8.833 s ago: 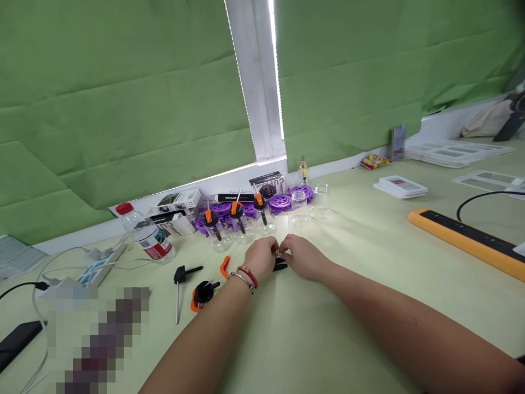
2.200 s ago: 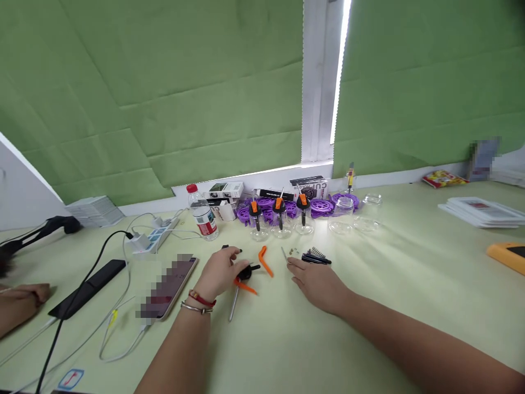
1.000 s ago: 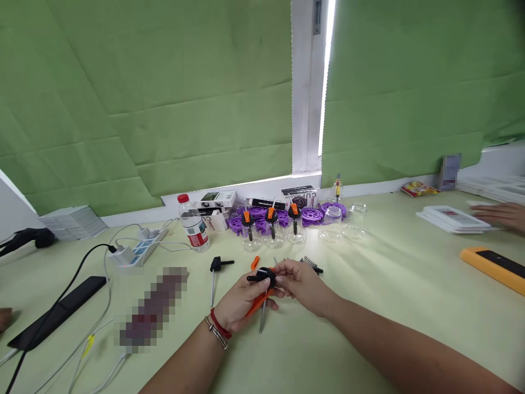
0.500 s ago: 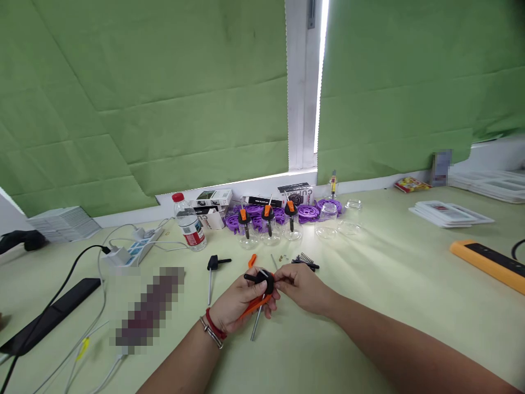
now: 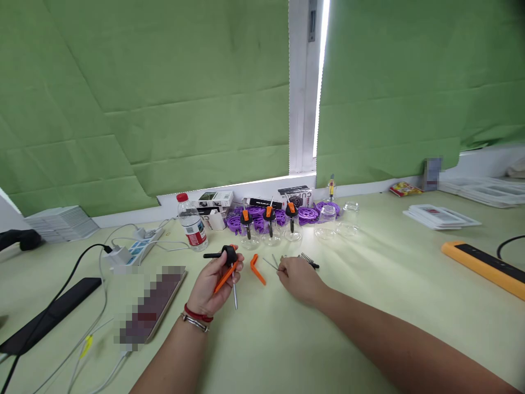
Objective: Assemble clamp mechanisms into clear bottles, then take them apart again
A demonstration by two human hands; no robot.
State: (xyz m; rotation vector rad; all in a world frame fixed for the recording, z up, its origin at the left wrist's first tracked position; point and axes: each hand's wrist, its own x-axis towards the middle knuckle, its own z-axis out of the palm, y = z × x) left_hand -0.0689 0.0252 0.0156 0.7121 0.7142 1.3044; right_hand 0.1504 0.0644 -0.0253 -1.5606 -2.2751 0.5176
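Note:
My left hand (image 5: 217, 282) grips a black plastic head (image 5: 229, 255) with a side handle, an orange lever (image 5: 225, 278) and a metal rod (image 5: 235, 293) pointing down. My right hand (image 5: 301, 278) rests low over the table, fingers pinched at the ends of two thin metal rods (image 5: 269, 263); how firmly each is held is hard to see. Between the hands lies a loose orange lever (image 5: 257, 270). A coil spring (image 5: 305, 258) and black rods (image 5: 314, 266) show behind my right hand, partly covered by it.
Three clear vessels with black and orange tops (image 5: 269, 219) stand behind the hands, near purple plastic parts (image 5: 307, 214), boxes (image 5: 215, 198) and a water bottle (image 5: 192, 227). To the left are a phone (image 5: 159, 306), cables and a power strip (image 5: 145, 246). An orange-edged bar (image 5: 484, 268) lies right.
My left hand has moved left with the black head and orange lever. My right hand has parted from it and now pinches at the thin rods. The loose orange lever shows fully.

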